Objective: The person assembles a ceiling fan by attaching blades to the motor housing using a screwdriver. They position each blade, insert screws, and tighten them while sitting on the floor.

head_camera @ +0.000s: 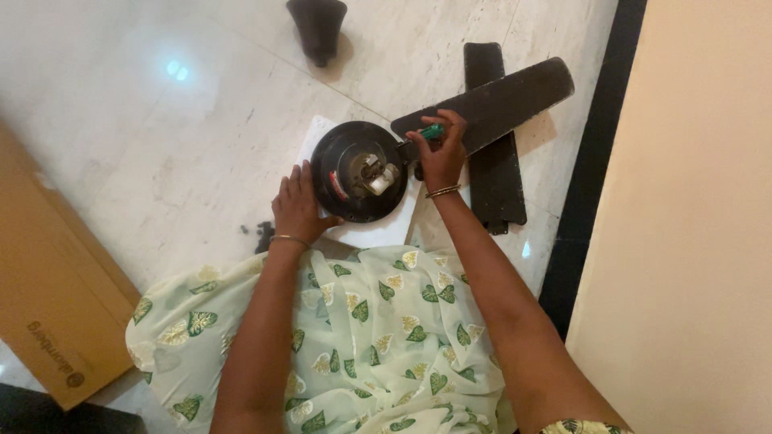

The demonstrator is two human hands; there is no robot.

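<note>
A round black fan motor (354, 170) lies on a white sheet (378, 229) on the marble floor. My left hand (297, 206) rests flat against its left rim, fingers spread. My right hand (441, 153) grips a green-handled screwdriver (433, 131) at the motor's right edge, where a dark fan blade (498, 100) meets it. A second dark blade (492, 173) lies under the first, pointing away and toward me.
A dark bell-shaped fan cover (318, 28) stands at the top. A brown cardboard box (52, 289) lies along the left. Small dark screws (261, 231) sit near my left wrist. A cream wall (691, 217) with a black floor border is on the right.
</note>
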